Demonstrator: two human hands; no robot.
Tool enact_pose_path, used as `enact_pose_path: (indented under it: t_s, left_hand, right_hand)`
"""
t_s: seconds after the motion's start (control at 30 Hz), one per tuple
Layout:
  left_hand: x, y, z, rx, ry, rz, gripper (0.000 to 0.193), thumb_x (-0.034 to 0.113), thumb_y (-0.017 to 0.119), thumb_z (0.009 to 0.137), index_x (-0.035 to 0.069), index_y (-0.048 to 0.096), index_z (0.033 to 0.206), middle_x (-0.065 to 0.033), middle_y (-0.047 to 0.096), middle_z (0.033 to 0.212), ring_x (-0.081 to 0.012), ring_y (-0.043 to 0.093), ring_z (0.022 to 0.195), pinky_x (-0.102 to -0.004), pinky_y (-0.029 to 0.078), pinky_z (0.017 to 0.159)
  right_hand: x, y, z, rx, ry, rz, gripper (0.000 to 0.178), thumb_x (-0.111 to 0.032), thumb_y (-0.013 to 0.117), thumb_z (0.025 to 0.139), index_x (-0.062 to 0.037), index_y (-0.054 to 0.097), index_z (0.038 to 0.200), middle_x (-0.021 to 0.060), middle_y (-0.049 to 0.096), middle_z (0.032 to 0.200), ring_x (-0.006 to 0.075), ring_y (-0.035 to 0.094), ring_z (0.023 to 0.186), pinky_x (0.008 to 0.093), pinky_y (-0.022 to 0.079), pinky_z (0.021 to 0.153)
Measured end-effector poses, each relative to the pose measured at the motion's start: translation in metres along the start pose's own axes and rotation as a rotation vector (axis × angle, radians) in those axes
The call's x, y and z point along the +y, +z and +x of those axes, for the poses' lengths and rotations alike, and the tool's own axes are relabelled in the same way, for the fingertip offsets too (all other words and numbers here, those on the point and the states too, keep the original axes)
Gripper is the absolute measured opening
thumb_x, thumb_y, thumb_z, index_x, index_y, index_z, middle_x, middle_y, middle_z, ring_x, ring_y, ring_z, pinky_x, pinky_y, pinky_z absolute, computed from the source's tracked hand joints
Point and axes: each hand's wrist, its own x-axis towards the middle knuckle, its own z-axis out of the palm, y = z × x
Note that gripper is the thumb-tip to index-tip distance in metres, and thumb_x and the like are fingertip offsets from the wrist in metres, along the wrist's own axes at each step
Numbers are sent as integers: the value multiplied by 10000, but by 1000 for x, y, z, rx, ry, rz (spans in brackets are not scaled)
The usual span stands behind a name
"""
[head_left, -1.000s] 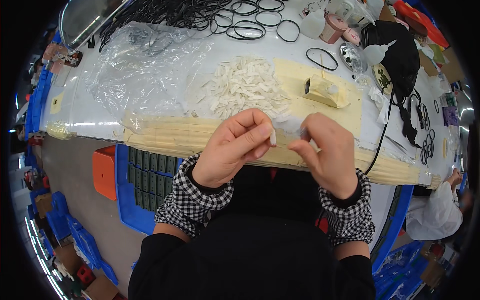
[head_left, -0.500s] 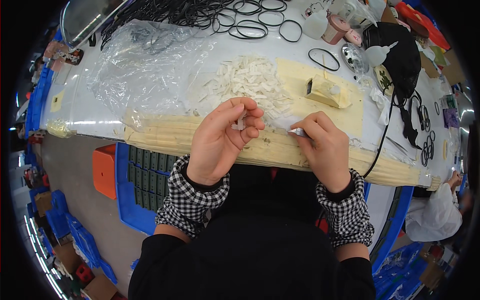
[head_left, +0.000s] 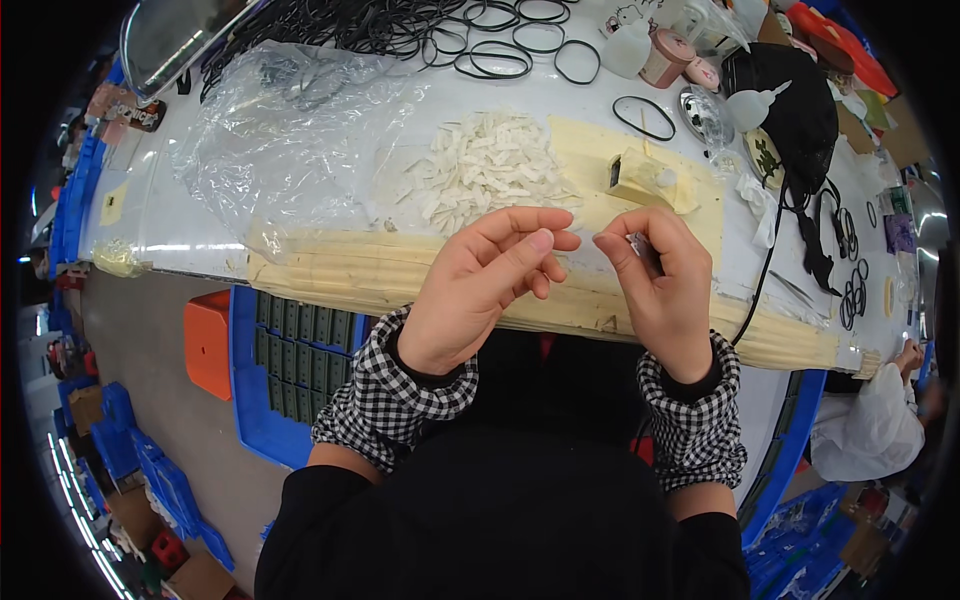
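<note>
My left hand (head_left: 490, 285) hovers over the front edge of the bench, fingers curled and the thumb laid toward the index finger. Whatever lies inside that curl is hidden. Close to its right, my right hand (head_left: 668, 280) pinches thumb and index together. A small shiny grey piece (head_left: 645, 250) shows between its fingers; its kind is too small to tell. The fingertips of both hands are near each other but apart. Just beyond them is a heap of short white strips (head_left: 490, 165). A yellow tape-wrapped block (head_left: 650, 182) with a dark opening sits past my right hand.
Crumpled clear plastic (head_left: 290, 140) covers the left of the bench. Black rubber rings (head_left: 492, 60) lie at the back, a black bag (head_left: 790, 95) at the right. Tweezers (head_left: 795, 292) rest near the right front edge. A blue tray (head_left: 270, 425) of dark parts stands below, left.
My left hand has moved right and turned, hiding the white piece seen in its fingers. My right hand has risen slightly and shifted right, its fingertips tilting upward.
</note>
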Motion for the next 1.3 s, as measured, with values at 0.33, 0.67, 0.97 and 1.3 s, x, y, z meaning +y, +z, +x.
enact_pose_path:
  t_s: [0.33, 0.67, 0.97, 1.3]
  left_hand:
    - [-11, -3, 6, 66, 74, -167, 164, 124, 607, 925, 6, 621, 1039, -16, 630, 865, -19, 430, 632, -163, 330, 521]
    - [-5, -10, 5, -79, -3, -240, 173, 203, 540, 970, 38, 588, 961, 44, 499, 759, -29, 368, 598, -167, 304, 540]
    - [-9, -10, 5, -128, -43, -315, 132, 171, 521, 980, 48, 567, 988, 26, 516, 770, -38, 366, 599, -168, 315, 541]
    - [-8, -8, 3, -149, -47, -366, 112, 162, 521, 979, 58, 563, 985, 18, 526, 808, -41, 390, 633, -165, 347, 574]
  right_hand:
    - [-15, 17, 1, 36, -132, 196, 99, -69, 678, 829, -18, 622, 893, 76, 586, 771, 156, 586, 691, 255, 429, 555]
    - [-9, 16, 1, -11, -342, -363, 331, -376, 687, 799, -89, 526, 765, 41, 519, 650, 223, 546, 578, 326, 421, 496]
    - [-10, 18, 2, -16, -328, -363, 342, -389, 671, 801, -96, 504, 747, 35, 498, 634, 218, 540, 577, 333, 418, 492]
    - [-13, 15, 0, -38, -327, -412, 334, -398, 667, 797, -102, 517, 753, 31, 464, 627, 215, 521, 568, 330, 410, 490]
